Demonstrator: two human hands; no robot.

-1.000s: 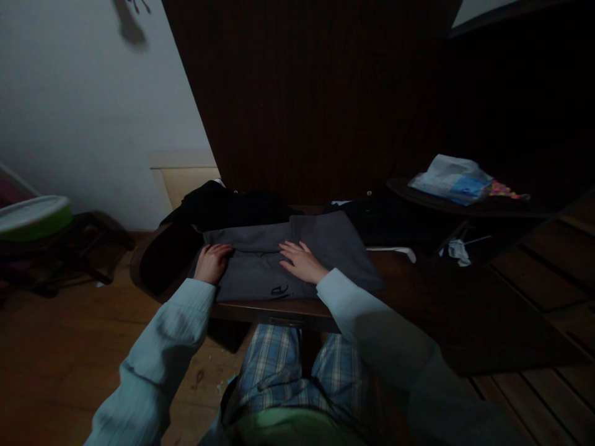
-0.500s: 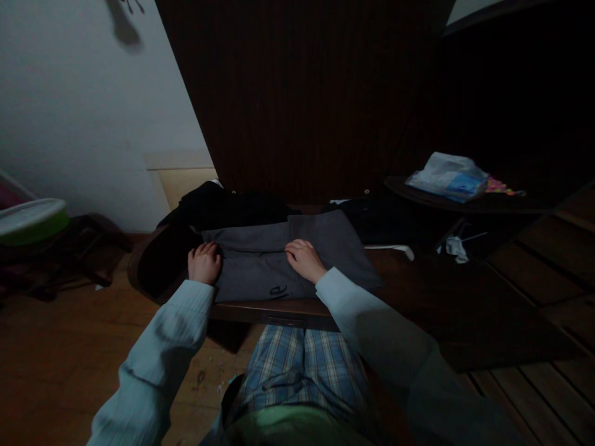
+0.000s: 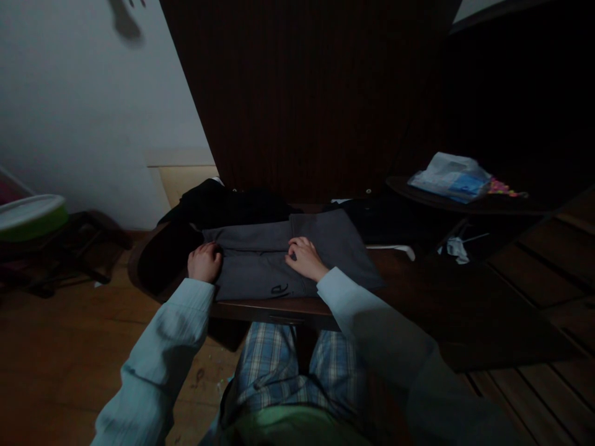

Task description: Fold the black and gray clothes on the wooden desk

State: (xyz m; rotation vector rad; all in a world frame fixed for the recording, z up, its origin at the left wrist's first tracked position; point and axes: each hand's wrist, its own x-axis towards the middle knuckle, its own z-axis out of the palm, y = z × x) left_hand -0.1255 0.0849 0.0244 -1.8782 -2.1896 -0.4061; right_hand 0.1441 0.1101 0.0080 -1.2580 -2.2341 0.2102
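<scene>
A dark grey folded garment (image 3: pixel 253 266) with a black printed mark near its front edge lies on the dark wooden top in front of me. My left hand (image 3: pixel 204 262) is at the garment's left end, its fingers curled closed on the edge of the cloth. Near the middle, beside a fold line, my right hand (image 3: pixel 304 257) has thumb and forefinger bent together in a pinch on the fabric. To the right of that hand, a wider flap of the same cloth lies flat.
Black clothing (image 3: pixel 223 204) is heaped behind the garment, against a tall dark panel (image 3: pixel 316 93). A white plastic hanger-like piece (image 3: pixel 395 249) lies to the right. A packet of tissues (image 3: pixel 453 176) rests on a side shelf. At far left stands a green-and-white basin (image 3: pixel 35 217).
My right hand's fingers have curled from lying flatter into a pinch. The left hand stays at the garment's left end. My knees have moved apart under the wooden top.
</scene>
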